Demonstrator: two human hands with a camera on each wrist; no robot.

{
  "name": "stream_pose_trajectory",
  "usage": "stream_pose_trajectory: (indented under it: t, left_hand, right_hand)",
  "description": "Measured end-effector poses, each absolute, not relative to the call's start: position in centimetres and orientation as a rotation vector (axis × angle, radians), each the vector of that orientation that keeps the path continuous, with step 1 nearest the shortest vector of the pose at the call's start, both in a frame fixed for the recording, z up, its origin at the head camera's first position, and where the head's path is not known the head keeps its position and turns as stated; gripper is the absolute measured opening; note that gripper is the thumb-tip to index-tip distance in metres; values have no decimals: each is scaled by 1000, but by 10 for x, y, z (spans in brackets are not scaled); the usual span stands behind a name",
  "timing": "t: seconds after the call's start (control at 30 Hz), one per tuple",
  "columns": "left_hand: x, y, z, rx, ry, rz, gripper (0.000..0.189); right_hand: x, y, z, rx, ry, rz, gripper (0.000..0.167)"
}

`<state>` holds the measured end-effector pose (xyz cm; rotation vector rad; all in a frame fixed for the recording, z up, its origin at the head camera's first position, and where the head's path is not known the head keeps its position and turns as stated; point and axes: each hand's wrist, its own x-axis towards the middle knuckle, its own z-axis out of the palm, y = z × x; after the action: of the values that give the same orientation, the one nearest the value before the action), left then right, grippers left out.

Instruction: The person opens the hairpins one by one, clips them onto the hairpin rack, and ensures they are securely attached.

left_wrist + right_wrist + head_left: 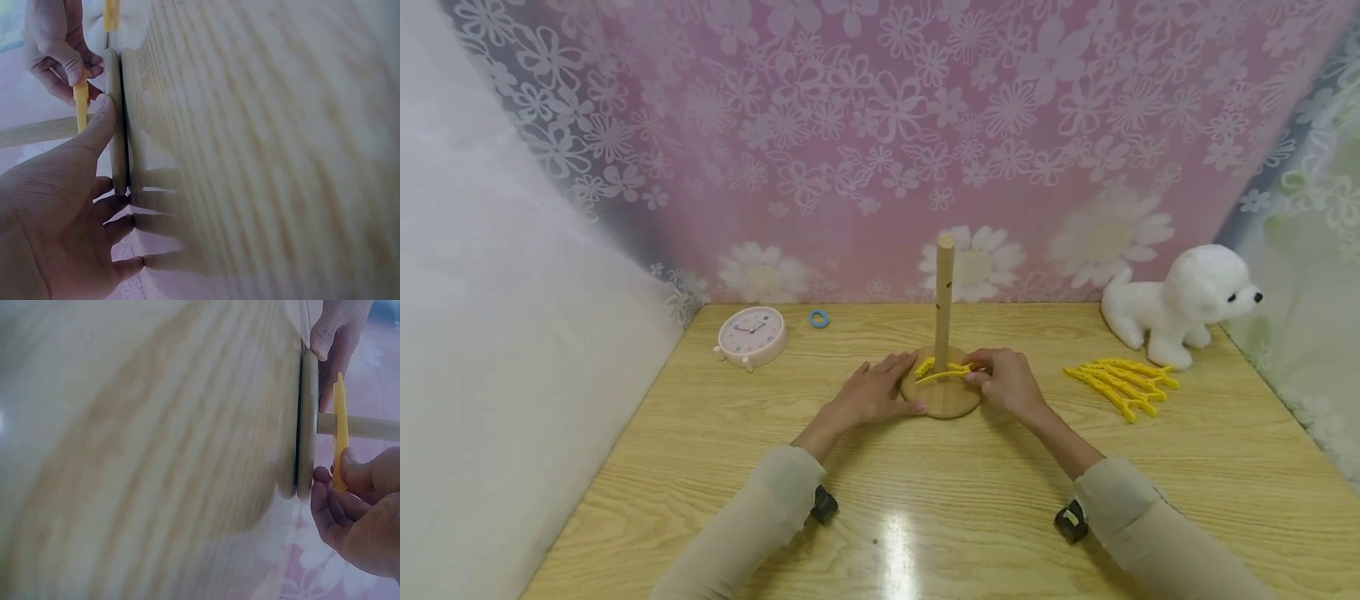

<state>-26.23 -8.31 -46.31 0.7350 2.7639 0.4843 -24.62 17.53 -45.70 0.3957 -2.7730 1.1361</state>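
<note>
A round wooden base point(951, 408) carries an upright wooden pole point(943, 308). My left hand point(876, 392) rests along the left side of the base, its fingers spread and fairly straight. In the left wrist view the left thumb point(103, 119) lies at the rim, and the other fingertips reach down to the tabletop. My right hand point(1007, 383) pinches one end of a yellow hair clip point(943, 374) between thumb and fingers. The clip's two arms pass either side of the pole, low over the base; one has teeth. In the right wrist view the clip point(340, 431) crosses the pole.
Several yellow hair clips point(1123, 383) lie in a fanned row on the wooden table point(880, 475), right of the base. Behind them stands a white plush dog point(1172, 304). A pink clock point(752, 336) and a small blue ring point(818, 318) are at the back left.
</note>
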Motion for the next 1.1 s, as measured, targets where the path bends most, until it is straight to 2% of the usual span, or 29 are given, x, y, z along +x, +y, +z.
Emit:
stream_pose_trajectory:
  t: [0.37,0.67,0.87,1.1]
  left_hand:
    - [-264,-83,-465,733,2773,466,96]
    - [-263,-83,-464,734,2770,456,97]
    - [-263,-83,-465,735,2779,465,95]
    - [-262,-82,-463,744,2783,448,95]
  right_hand:
    - [-246,179,-454,401,-2845,1188,28]
    - [-244,187,-456,390,-2863,1223,49]
    - [-240,199,-456,404,-2857,1263,69]
    - [-229,220,-449,411,-2868,1332,76]
